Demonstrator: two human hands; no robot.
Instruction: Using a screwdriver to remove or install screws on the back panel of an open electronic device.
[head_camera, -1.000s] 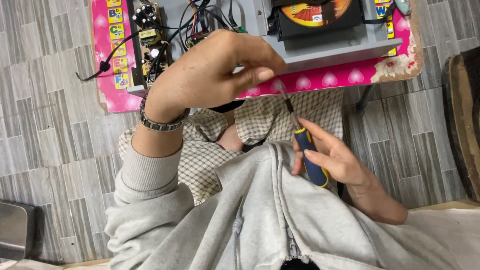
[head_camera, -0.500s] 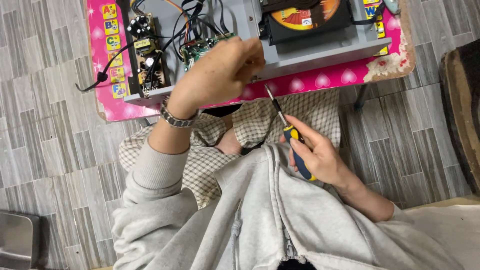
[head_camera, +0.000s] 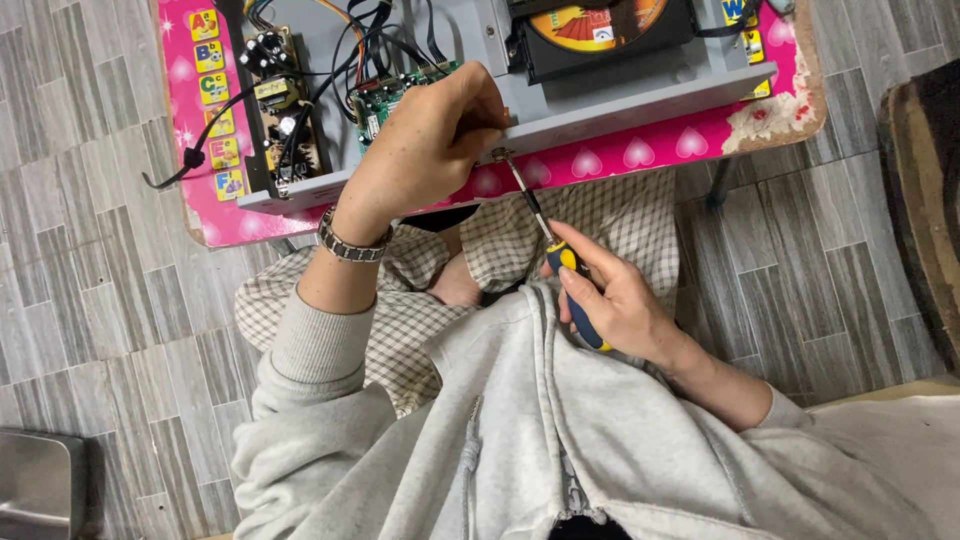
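The right hand (head_camera: 615, 300) grasps a blue-and-yellow screwdriver (head_camera: 555, 255) by its handle, tip at the front edge of the opened grey disc player (head_camera: 620, 95), where the left hand (head_camera: 425, 140) pinches closed on that edge, above the pink table (head_camera: 640, 150).

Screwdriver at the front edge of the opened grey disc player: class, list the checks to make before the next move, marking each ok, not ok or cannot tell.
1. Right hand grips the screwdriver handle: ok.
2. Tip meets a screw at the grey disc player front edge: cannot tell, too small.
3. Left hand steadies the case by the tip: ok.
4. Left fingers clear of the green circuit board: cannot tell.
5. Player sits fully on the pink table: ok.
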